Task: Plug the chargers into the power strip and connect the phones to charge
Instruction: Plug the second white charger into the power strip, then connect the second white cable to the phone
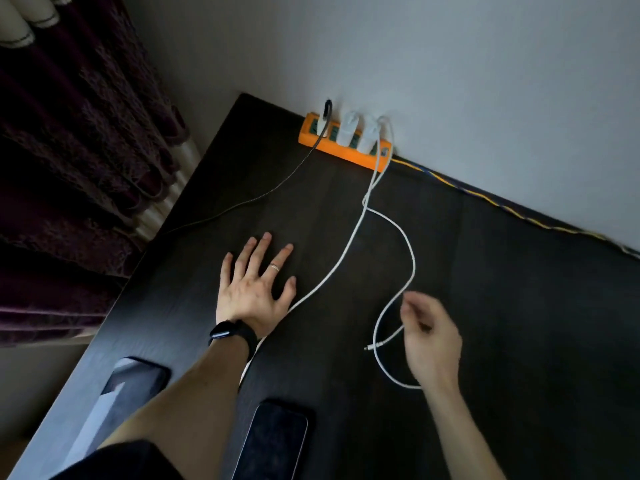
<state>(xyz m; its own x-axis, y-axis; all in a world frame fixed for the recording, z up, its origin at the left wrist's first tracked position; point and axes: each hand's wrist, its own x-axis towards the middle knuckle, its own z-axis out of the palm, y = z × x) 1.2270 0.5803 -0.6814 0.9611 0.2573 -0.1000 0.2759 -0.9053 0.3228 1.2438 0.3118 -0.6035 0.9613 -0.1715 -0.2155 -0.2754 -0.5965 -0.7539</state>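
An orange power strip [346,147] lies against the wall at the table's far edge. Two white chargers [348,131] [369,135] and a black plug [326,114] stand in it. One white cable [412,261] loops down to a free connector tip [367,348]. My right hand [429,337] hovers over that loop, blurred, fingers curled; whether it pinches the cable is unclear. A second white cable [332,271] runs under my left wrist. My left hand [256,285] rests flat on the table, fingers spread. Two dark phones [273,441] [135,382] lie near the front edge.
A dark braided cable [263,194] runs from the black plug off the table's left edge. The strip's yellow-blue cord [485,199] follows the wall to the right. Dark curtains [76,150] and a radiator [166,209] stand left of the dark wooden table [519,306].
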